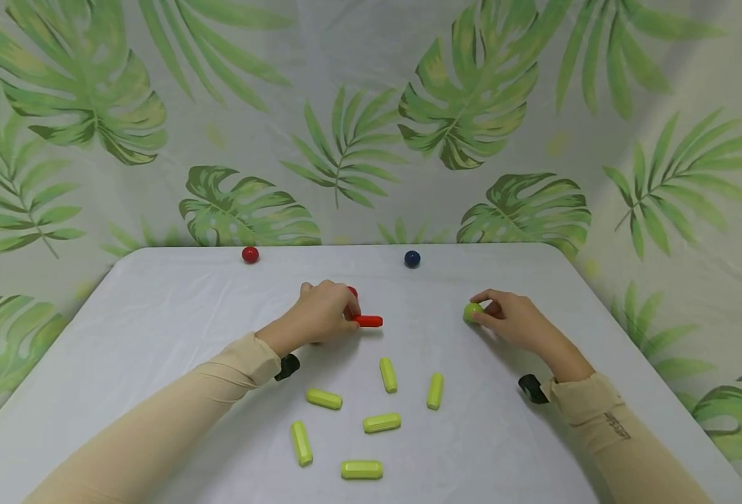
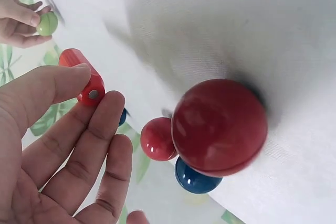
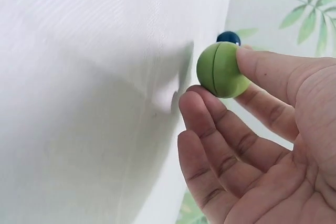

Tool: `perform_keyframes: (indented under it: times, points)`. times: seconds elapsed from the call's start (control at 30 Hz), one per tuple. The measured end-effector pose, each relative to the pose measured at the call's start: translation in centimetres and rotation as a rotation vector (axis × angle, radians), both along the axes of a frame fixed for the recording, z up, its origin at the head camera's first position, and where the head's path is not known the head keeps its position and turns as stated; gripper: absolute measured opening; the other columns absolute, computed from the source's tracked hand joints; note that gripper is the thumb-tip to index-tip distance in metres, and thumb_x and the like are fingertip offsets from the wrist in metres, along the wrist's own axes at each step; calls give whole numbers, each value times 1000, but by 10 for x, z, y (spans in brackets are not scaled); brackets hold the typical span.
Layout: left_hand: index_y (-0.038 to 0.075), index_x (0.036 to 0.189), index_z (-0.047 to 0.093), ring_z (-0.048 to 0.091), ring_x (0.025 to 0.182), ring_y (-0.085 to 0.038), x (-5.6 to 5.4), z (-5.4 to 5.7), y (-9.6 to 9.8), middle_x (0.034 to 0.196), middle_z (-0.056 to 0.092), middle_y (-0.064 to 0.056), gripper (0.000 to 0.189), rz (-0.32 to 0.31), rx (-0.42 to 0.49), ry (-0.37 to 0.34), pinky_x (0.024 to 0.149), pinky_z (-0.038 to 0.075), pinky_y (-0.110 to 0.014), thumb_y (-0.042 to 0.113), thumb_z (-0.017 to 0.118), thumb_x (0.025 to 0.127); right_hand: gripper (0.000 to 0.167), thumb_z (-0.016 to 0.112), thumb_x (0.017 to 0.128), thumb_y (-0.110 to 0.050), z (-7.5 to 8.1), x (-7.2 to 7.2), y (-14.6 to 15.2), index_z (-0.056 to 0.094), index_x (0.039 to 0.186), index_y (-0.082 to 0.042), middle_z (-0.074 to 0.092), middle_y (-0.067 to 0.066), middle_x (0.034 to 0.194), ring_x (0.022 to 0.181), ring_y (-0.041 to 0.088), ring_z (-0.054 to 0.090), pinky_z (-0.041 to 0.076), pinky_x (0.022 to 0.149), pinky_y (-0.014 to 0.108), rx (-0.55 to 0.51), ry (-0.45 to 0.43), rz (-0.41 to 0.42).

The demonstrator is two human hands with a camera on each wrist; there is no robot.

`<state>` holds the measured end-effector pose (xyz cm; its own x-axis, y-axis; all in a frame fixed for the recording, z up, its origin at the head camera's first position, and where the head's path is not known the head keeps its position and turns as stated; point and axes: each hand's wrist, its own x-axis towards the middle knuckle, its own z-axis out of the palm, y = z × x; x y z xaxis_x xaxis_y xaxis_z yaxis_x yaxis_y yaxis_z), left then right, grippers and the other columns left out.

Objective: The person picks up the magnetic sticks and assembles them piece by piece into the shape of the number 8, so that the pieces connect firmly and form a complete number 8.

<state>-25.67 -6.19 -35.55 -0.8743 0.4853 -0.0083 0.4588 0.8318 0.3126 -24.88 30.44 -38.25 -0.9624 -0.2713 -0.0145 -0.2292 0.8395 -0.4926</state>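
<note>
My left hand (image 1: 323, 313) pinches a red rod (image 1: 369, 321) between thumb and fingertips, above the white table. In the left wrist view a round silver-grey spot shows on the end of that red rod (image 2: 93, 94). My right hand (image 1: 514, 320) pinches a green ball (image 3: 223, 70), with a seam around it, between thumb and fingers. Near the left hand, in its wrist view, are a large-looking red ball (image 2: 219, 128), another red ball (image 2: 158, 139) and a blue ball (image 2: 197, 176). From the head, a red ball (image 1: 353, 291) is mostly hidden behind the left hand.
Several yellow-green rods (image 1: 381, 423) lie scattered on the near middle of the white table (image 1: 157, 322). Toward the far edge sit a red ball (image 1: 250, 255) and a dark blue ball (image 1: 411, 259). A leaf-patterned cloth (image 1: 358, 56) hangs behind and beside the table.
</note>
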Motion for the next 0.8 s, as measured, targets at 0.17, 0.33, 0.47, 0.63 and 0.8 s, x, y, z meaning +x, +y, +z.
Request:
perform_keyframes:
  times: [0.17,0.33,0.47,0.63,0.8]
  points:
    - [13,100,85,66,89,-17,-9,-2,10,89,79,3,9,-21,10,-24,85,53,-41,19,84,93,37,68,107,-26,0,-4,-8,66,137,-4,77,12,104,88,18,70,55,76,35,-19,-19,15]
    - [10,100,85,67,84,-17,-15,-4,20,91,80,-2,9,-52,10,-28,81,59,-35,16,84,93,38,68,107,-26,1,-5,-19,66,137,-4,78,11,104,90,19,71,56,80,37,-46,-46,40]
    - [10,100,85,68,83,-16,-19,-7,27,92,80,-2,9,-58,-2,-7,82,60,-37,16,84,94,37,69,106,-26,3,-6,-29,67,136,-3,78,12,105,93,20,71,57,82,39,-53,-61,67]
    - [11,101,85,68,84,-16,-24,-9,33,94,80,-2,9,-49,-4,-10,81,60,-37,16,83,94,34,69,106,-25,3,-10,-44,67,134,-6,77,11,107,95,21,70,57,85,40,-37,-83,78]
    - [9,102,85,68,84,-17,-26,-8,37,95,81,-3,10,-56,10,-17,81,60,-36,14,83,94,33,70,106,-24,2,-14,-54,68,133,-6,77,10,106,94,20,70,58,86,40,-32,-94,98]
